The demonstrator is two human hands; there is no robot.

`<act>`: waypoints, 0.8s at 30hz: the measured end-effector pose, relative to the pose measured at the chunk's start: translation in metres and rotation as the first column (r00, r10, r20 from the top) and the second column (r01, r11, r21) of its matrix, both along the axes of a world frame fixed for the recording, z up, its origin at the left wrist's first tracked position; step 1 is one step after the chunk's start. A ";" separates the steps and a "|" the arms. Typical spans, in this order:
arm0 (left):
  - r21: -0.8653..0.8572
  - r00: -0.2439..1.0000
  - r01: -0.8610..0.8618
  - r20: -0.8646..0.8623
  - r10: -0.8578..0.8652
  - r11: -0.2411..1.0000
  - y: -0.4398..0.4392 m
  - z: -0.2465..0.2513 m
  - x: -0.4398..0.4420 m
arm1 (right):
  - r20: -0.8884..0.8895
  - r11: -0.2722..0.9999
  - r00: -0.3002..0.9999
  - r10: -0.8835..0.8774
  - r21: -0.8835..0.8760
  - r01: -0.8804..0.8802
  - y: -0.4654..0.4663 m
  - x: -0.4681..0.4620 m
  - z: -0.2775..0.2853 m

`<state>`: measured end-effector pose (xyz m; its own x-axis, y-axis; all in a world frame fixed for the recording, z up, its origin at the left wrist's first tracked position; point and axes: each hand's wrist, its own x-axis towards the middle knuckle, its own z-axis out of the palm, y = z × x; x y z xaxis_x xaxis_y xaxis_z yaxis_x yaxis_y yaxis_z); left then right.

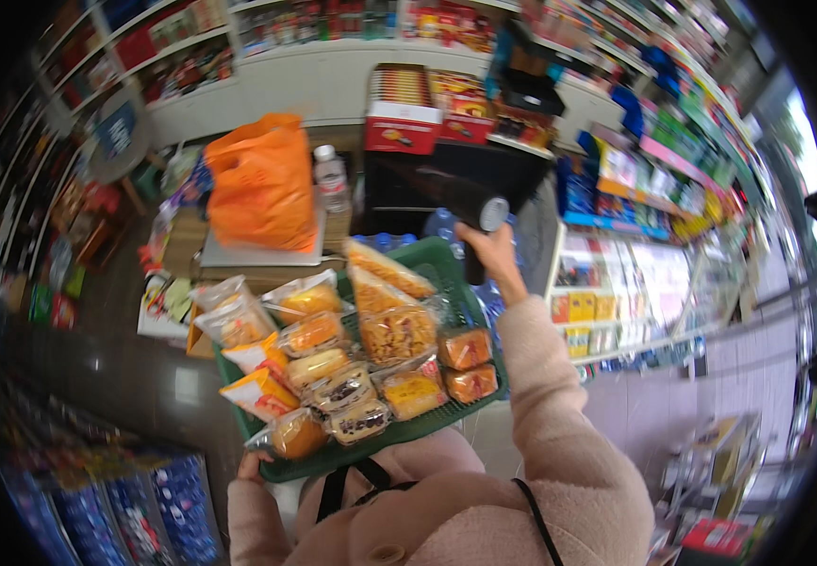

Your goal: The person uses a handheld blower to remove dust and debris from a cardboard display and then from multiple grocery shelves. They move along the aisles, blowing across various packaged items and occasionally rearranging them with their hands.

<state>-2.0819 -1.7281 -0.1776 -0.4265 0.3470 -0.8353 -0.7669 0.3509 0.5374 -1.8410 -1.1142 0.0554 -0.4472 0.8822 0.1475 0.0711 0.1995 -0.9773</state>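
A green plastic basket (373, 447) full of wrapped breads and pastries rests against my body. At its near left corner my left hand (254, 465) grips the rim. Above its far right corner, my right hand (491, 255) holds a black handheld barcode scanner (475, 212) by the handle. Inside the basket lie wrapped sandwich wedges (380, 283), several packaged buns (309, 301) and orange-and-white packets (265, 390). Beyond the basket an orange plastic bag (261, 187) stands on a closed silver laptop (260, 255), beside a clear bottle (330, 178).
A black monitor (408, 177) and red-fronted boxes (402, 131) stand at the far side of the wooden counter (185, 237). A glass display case (617, 297) is on the right. White shelves (295, 74) run behind; blue packs of bottles (182, 502) stand at lower left.
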 end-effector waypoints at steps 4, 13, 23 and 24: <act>-0.051 0.996 0.042 -0.076 -0.046 0.998 0.009 0.022 -0.005 | -0.068 0.998 0.997 -0.036 -0.059 0.032 -0.005 0.012 -0.014; 0.141 0.981 0.135 -0.157 -0.112 0.981 0.054 0.113 0.018 | -0.048 0.887 0.888 -0.457 0.047 0.459 -0.032 0.105 -0.028; 0.139 0.922 0.319 -0.273 -0.274 0.938 0.177 0.144 -0.012 | 0.078 0.726 0.737 -0.672 0.268 0.633 -0.043 0.177 -0.048; 0.137 0.927 0.317 -0.256 -0.275 0.939 0.185 0.146 -0.021 | 0.031 0.702 0.735 -0.677 0.325 0.633 -0.044 0.176 -0.050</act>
